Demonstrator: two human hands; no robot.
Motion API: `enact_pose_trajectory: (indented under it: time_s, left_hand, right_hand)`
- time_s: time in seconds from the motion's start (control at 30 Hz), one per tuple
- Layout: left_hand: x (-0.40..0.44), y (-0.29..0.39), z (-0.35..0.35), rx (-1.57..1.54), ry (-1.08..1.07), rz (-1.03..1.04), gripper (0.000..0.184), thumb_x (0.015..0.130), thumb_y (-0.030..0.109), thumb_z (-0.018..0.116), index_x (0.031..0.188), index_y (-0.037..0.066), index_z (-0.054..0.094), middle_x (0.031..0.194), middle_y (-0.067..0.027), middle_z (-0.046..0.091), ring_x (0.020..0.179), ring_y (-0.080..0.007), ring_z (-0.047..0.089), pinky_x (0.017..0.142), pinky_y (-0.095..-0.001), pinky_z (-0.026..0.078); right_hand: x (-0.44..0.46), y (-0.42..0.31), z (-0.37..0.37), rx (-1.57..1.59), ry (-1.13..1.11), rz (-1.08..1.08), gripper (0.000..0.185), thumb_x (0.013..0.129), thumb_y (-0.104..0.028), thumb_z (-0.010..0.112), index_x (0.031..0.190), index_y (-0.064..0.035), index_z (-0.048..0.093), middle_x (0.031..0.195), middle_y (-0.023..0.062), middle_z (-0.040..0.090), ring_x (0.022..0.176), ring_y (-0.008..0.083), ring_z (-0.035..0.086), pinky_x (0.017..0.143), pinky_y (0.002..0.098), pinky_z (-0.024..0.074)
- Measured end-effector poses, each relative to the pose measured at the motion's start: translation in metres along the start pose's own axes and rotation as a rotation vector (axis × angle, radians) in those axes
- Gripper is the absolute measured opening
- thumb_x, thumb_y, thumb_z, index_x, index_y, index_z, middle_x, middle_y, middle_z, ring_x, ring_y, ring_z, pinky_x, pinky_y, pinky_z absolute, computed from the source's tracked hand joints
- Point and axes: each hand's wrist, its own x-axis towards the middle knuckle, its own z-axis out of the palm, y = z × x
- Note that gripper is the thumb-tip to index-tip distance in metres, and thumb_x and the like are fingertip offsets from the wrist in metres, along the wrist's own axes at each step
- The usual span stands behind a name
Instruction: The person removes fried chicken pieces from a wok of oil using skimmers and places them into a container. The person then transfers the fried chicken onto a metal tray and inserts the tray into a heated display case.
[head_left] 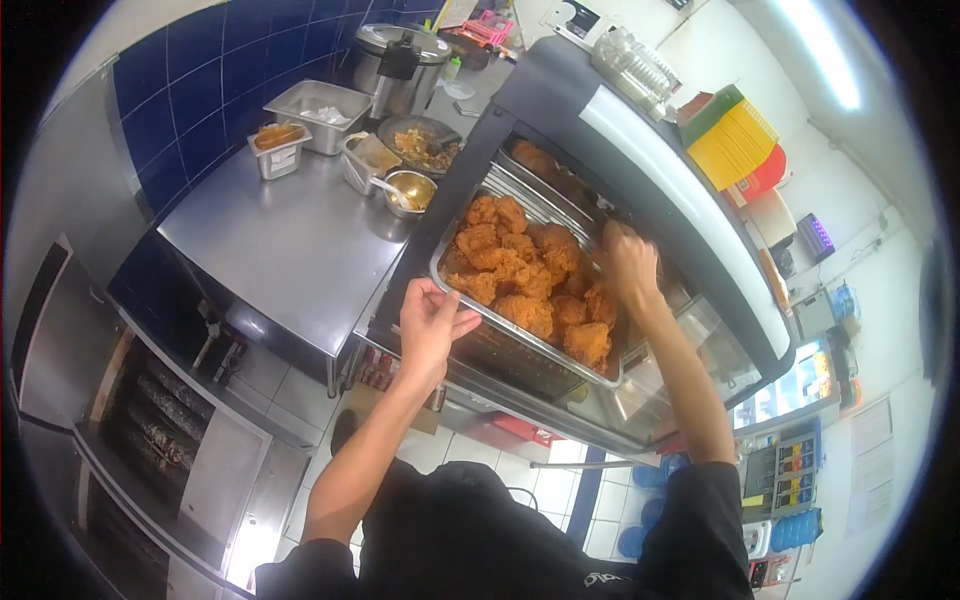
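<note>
A metal tray (521, 328) piled with fried chicken (517, 262) lies in the opening of a dark display cabinet (553, 88). At the tray's near left corner, my left hand (432, 325) has its thumb and fingers closed on the rim. My right hand (627, 258) reaches into the cabinet beside the tray's right side, its fingers curled down. What it holds, if anything, is hidden. Behind the tray is a wire rack, and farther back sits a second tray with brown pieces (536, 158).
To the left, a steel table (270, 235) bears metal containers (318, 115), a bowl with a spoon (411, 190), a pan of food (419, 143) and a large pot (393, 70). The cabinet's curved top edge rises close to my right arm. Yellow cartons (730, 145) stand on it.
</note>
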Motion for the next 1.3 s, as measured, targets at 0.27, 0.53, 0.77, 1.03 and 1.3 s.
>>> enact_pose_trajectory:
  time_s: [0.27,0.53,0.77,1.03,1.3]
  left_hand:
    - [0.026,-0.009,0.016,-0.014,0.058,-0.028,0.014,0.096,0.003,0.053,0.104,0.006,0.042,0.097,-0.0091,0.047,0.078,-0.0259,0.067,0.073,-0.0393,0.063]
    - [0.061,-0.032,0.041,-0.008,0.193,-0.019,0.017,0.096,0.003,0.051,0.107,0.006,0.039,0.102,-0.0108,0.047,0.086,-0.0252,0.063,0.073,-0.0415,0.063]
    - [0.075,-0.055,0.067,0.017,0.278,-0.073,0.023,0.093,-0.004,0.050,0.112,0.006,0.040,0.108,-0.0101,0.047,0.093,-0.0224,0.057,0.085,-0.0445,0.060]
    - [0.049,-0.055,0.058,-0.226,0.149,0.066,0.052,0.094,0.008,0.061,0.139,0.006,0.035,0.141,-0.0138,0.039,0.121,-0.0233,0.048,0.099,-0.0389,0.046]
    - [-0.037,-0.061,0.009,0.108,-0.092,-0.149,0.035,0.096,0.021,0.061,0.128,0.009,0.051,0.130,-0.0072,0.054,0.113,-0.0208,0.057,0.097,-0.0374,0.046]
  right_hand:
    - [-0.011,-0.006,0.004,0.063,0.004,-0.059,0.033,0.076,-0.018,0.076,0.095,-0.0038,0.054,0.096,0.0176,0.065,0.077,0.0408,0.067,0.065,0.0505,0.0534]
    - [-0.010,-0.010,-0.007,0.056,0.018,-0.088,0.028,0.078,-0.018,0.074,0.093,-0.0039,0.054,0.096,0.0178,0.065,0.076,0.0405,0.066,0.063,0.0497,0.0526]
    - [-0.017,-0.012,0.008,0.037,0.038,-0.106,0.024,0.081,-0.017,0.069,0.094,-0.0037,0.054,0.097,0.0163,0.064,0.075,0.0400,0.067,0.064,0.0503,0.0535]
    - [-0.014,-0.016,0.007,0.137,0.024,-0.051,0.021,0.078,-0.015,0.069,0.087,-0.0060,0.053,0.087,0.0145,0.059,0.077,0.0366,0.064,0.061,0.0481,0.0519]
    - [-0.150,-0.037,-0.042,0.915,-0.183,0.059,0.027,0.091,-0.020,0.067,0.073,0.0014,0.066,0.066,0.0163,0.061,0.055,0.0282,0.057,0.054,0.0395,0.0457]
